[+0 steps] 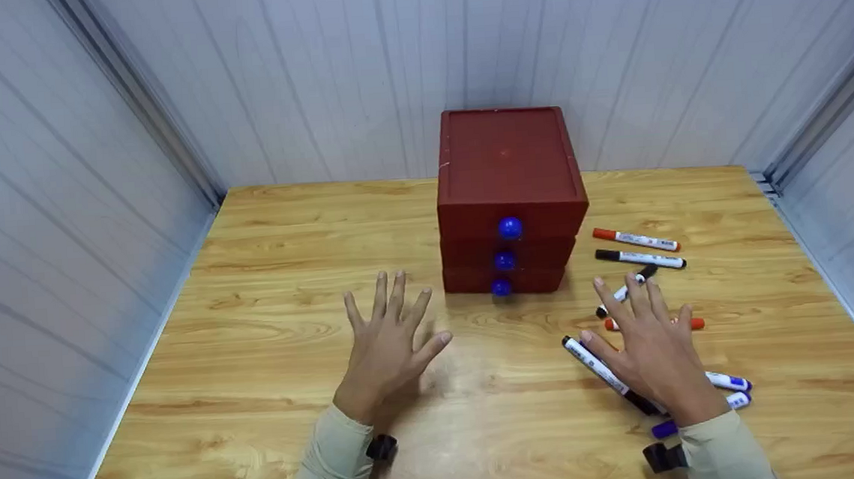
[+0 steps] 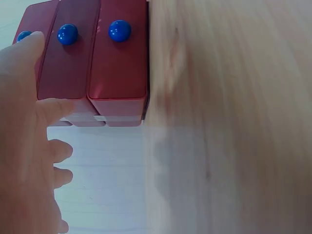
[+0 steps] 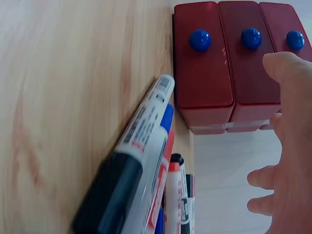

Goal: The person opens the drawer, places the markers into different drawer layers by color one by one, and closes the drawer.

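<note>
A dark red three-drawer box (image 1: 507, 155) stands near the back wall, each closed drawer front bearing a round blue knob (image 1: 510, 228). My left hand (image 1: 386, 351) hovers palm down in front of the box's left side, fingers spread and holding nothing. Over a scatter of whiteboard markers, my right hand (image 1: 656, 351) is likewise spread and grips nothing. Beside its thumb lies a black-capped marker (image 1: 597, 366); a red marker (image 1: 696, 323) is partly hidden under the fingers. Another black marker (image 1: 615, 301) sits by the fingertips.
Right of the box lie a red-capped marker (image 1: 637, 240) and a black-capped one (image 1: 640, 258). Near my right wrist are a blue marker (image 1: 730, 381) and a purple-capped marker (image 1: 739, 400), partly covered. Pale panel walls (image 1: 326, 81) enclose the wooden table (image 1: 249, 282) at the back and sides.
</note>
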A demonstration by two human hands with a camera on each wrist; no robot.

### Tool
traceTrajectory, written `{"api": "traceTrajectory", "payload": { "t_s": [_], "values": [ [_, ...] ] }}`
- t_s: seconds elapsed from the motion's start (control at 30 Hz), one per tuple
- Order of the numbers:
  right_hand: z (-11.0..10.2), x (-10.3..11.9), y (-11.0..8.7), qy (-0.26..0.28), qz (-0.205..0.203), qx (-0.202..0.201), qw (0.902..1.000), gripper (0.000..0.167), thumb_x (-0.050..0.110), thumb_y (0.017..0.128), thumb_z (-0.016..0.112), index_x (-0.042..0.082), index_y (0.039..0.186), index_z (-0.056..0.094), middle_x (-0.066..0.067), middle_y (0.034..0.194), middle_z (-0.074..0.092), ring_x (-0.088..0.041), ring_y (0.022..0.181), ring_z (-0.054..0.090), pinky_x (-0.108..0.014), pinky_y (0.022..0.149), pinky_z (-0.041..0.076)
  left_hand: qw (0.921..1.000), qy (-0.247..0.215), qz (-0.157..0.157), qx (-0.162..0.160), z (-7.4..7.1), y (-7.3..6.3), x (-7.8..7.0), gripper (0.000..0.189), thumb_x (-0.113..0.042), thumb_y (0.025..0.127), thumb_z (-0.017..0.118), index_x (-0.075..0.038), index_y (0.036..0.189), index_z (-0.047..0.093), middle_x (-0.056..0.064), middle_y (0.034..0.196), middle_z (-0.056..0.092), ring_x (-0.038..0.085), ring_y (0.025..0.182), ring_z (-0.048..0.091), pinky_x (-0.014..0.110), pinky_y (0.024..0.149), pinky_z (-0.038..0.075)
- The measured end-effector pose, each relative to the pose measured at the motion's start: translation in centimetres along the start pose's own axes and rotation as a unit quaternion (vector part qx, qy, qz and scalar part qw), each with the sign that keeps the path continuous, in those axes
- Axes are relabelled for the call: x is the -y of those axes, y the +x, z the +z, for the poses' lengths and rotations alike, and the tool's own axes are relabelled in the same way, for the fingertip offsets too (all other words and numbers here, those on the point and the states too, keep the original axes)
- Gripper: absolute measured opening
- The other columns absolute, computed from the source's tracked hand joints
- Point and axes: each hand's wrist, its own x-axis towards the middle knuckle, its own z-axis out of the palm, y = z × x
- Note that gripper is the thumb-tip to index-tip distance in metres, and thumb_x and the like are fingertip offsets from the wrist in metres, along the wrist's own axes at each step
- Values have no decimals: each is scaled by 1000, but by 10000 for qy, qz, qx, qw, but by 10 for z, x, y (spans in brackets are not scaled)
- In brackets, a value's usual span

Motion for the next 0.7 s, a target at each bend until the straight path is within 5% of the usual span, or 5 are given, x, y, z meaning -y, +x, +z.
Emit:
{"api": "traceTrajectory", "payload": {
  "t_s": [0.33,0.7],
  "values": [
    [0,12,6,-74,-108,29,9999,79,66,95,50,27,160,28,-27,158,28,-52,144,20,-83,98,11,9947,182,514,-870,1,8,2,57,-57,98,50,-17,138,63,16,154,43,36,143,35,78,104,6],
    [7,20,4,405,-235,-175,9988,73,60,96,55,31,158,32,-24,155,34,-47,144,24,-79,102,14,9918,-247,333,-1212,1,15,1,49,-51,97,56,-13,123,69,11,135,60,30,127,52,72,105,20]
  ]
}}
